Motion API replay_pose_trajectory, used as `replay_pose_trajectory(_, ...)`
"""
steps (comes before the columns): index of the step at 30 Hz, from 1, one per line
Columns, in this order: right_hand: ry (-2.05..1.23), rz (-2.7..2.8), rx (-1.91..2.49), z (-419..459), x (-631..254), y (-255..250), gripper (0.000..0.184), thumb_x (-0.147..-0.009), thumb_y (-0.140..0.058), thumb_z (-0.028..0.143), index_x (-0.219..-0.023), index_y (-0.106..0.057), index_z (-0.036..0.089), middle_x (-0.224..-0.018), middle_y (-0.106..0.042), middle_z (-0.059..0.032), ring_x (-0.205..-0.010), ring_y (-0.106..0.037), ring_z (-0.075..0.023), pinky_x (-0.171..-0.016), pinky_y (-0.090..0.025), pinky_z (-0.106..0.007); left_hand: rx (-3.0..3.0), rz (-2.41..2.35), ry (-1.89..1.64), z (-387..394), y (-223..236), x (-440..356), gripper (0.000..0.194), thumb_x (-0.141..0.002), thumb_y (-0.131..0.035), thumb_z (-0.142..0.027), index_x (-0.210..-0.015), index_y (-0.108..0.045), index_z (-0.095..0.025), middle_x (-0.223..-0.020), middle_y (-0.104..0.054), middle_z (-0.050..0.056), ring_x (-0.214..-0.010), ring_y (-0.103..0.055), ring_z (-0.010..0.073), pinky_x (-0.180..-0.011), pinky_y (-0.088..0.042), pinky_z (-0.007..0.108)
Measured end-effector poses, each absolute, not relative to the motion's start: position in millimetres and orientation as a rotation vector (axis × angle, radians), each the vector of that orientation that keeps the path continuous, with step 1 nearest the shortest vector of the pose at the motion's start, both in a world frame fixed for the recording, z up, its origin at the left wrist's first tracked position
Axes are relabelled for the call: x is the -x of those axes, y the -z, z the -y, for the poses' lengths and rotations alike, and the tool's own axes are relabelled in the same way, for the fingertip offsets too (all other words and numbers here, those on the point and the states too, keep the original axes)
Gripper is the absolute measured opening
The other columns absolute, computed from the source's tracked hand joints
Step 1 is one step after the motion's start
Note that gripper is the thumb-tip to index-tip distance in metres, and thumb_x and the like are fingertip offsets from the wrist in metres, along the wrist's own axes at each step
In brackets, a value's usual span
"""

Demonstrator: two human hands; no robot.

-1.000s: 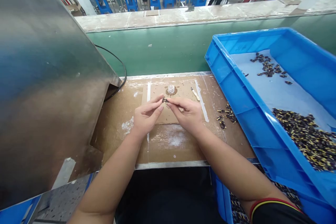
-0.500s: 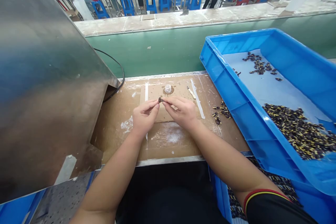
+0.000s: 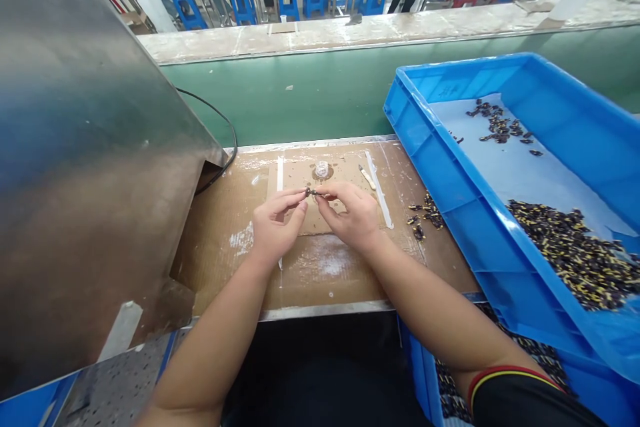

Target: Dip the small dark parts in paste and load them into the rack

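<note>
My left hand (image 3: 275, 223) and my right hand (image 3: 350, 213) meet over the middle of a cardboard-covered bench (image 3: 220, 260). Both pinch one small dark part (image 3: 311, 193) between thumb and fingertips, the left from the left side, the right from the right. Just behind the hands stands a small clear round cap (image 3: 323, 169). A small pale tool (image 3: 369, 177) lies to its right, beside a white strip (image 3: 379, 188).
A few loose dark parts (image 3: 423, 215) lie on the bench at right. A big blue crate (image 3: 480, 240) holds piles of dark-and-yellow parts (image 3: 575, 257). A steel machine housing (image 3: 85, 147) fills the left, with a black cable (image 3: 225, 140). A green wall (image 3: 325, 90) backs the bench; people and blue stools beyond.
Both hands keep pinching the small dark part in nearly the same spot; the fingers shifted slightly. The view itself wobbled a little.
</note>
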State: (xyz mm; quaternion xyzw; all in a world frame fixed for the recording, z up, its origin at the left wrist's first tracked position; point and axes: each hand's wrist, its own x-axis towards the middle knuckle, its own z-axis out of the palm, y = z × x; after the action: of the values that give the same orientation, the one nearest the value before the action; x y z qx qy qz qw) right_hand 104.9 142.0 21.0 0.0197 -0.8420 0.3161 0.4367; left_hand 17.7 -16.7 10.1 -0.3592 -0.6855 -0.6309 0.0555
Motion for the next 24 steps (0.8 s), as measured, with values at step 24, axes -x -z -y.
replay_pose_trajectory(24, -1.915, 1.488, 0.354, -125, -221, -20, 0.028, -0.092, -0.079, 0.045, -0.098, -0.061, 0.025, -0.090, -0.067, -0.0002, -0.093, -0.079, -0.0209, -0.073, -0.066, -0.030, 1.436, 2.194, 1.370, 22, -16, -21, 0.019, -0.093, -0.071, -0.028, -0.110, -0.081, -0.024, -0.112, -0.080, 0.005, -0.096, -0.076, 0.0209, -0.093, -0.061, 0.036)
